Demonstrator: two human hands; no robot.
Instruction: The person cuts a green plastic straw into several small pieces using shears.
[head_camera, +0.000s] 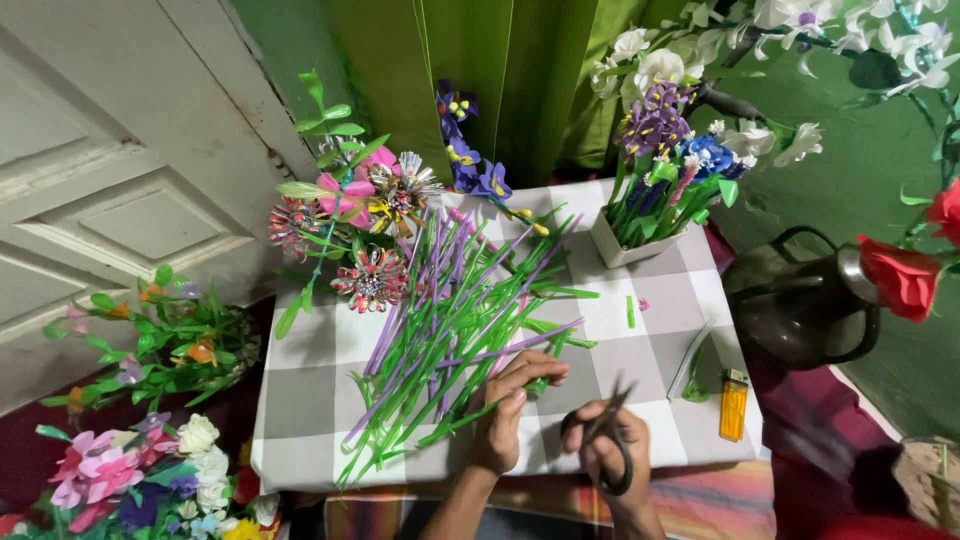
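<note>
Your right hand (612, 450), nearest the camera at about six o'clock, has its fingers closed through the handles of a pair of black scissors (608, 432), blades pointing up toward twelve. Your left hand (508, 412) sits just beside it at nine o'clock, fingers pinched together on the end of a green straw (470, 418) at the edge of the pile. From there the straws (450, 305), green and purple, fan out toward eleven and twelve across the grey-and-white checked tablecloth (310, 385). At three o'clock from the scissors lies an orange lighter (733, 404), with green scraps (694, 375) near it. Further out at one o'clock stands a white pot (618, 248) of blue and purple flowers, and at eleven a bunch of pink flowers (350, 195). A dark kettle (800, 300) stands off the table at two o'clock.
</note>
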